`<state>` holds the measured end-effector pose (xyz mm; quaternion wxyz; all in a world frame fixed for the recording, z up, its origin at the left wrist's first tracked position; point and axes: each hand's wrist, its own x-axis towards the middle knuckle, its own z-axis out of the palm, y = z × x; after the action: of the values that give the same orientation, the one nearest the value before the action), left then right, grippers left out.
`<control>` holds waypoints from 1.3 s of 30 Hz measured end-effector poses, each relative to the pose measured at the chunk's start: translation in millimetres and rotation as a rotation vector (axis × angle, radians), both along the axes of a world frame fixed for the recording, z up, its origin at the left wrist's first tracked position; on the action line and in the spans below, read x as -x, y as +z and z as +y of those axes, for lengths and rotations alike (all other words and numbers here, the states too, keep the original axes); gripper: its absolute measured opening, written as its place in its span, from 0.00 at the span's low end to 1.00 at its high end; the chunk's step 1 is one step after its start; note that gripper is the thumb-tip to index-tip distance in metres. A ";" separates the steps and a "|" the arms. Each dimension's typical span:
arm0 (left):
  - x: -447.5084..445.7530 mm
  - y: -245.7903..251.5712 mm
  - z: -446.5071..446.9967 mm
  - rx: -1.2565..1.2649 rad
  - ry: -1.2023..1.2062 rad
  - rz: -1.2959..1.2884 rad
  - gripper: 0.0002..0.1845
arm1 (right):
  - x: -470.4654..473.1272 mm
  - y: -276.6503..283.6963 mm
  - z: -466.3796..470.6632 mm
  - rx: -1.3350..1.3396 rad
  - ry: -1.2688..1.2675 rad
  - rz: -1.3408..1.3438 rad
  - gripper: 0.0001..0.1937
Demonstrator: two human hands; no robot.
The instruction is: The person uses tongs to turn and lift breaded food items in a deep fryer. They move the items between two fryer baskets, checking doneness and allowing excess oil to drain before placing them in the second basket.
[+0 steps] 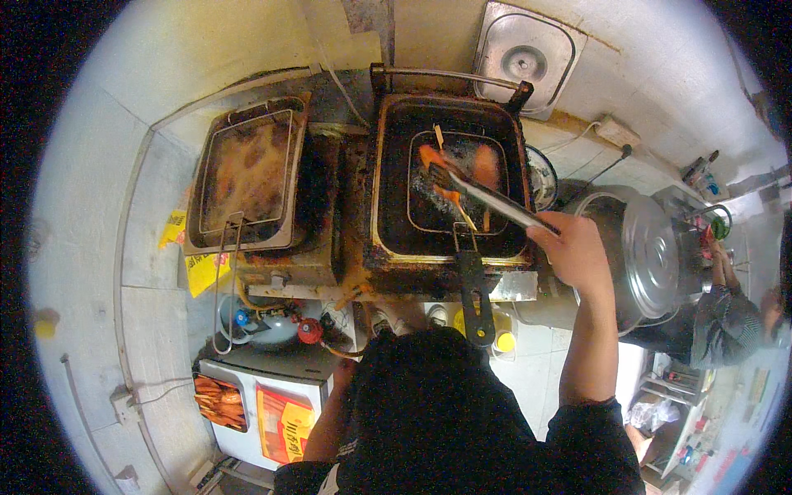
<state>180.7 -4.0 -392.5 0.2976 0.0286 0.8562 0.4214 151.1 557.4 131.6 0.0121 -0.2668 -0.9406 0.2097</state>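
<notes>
My right hand (572, 250) grips a pair of metal tongs (501, 204), reaching over the right-hand deep fryer (385, 185). The tongs' tips are at an orange-red piece of food (431, 156) on a stick, above a wire fry basket (409, 185) in dark, bubbling oil. Another reddish piece (487, 166) lies in the basket. The basket's black handle (475, 303) points toward me. In the left fryer (301, 161), a wire basket (206, 179) sits in foaming oil with blurry food. My left arm hangs down beside my body; its hand is hidden.
A large metal pot with a lid (656, 253) stands at the right, past a power strip (617, 131). A steel lid (523, 62) leans on the back wall. Below are a gas cylinder (272, 331) and a white cabinet (229, 442). A co-worker (724, 322) stands far right.
</notes>
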 end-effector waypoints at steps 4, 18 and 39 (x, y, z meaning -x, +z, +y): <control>5.3 -8.3 -1.4 0.036 -0.087 0.004 0.20 | 1.1 -9.9 25.6 0.234 -0.047 0.058 0.20; 3.6 -25.9 3.2 0.027 0.121 -0.254 0.20 | 6.0 -22.6 17.0 0.212 -0.087 0.011 0.22; 3.7 -21.9 0.7 -0.014 0.059 -0.062 0.17 | -10.4 -17.1 17.3 0.326 -0.167 0.140 0.19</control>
<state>177.1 -3.3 -414.4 0.3112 -0.0076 0.8440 0.4368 161.4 574.7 114.5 0.0514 -0.3271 -0.8657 0.3753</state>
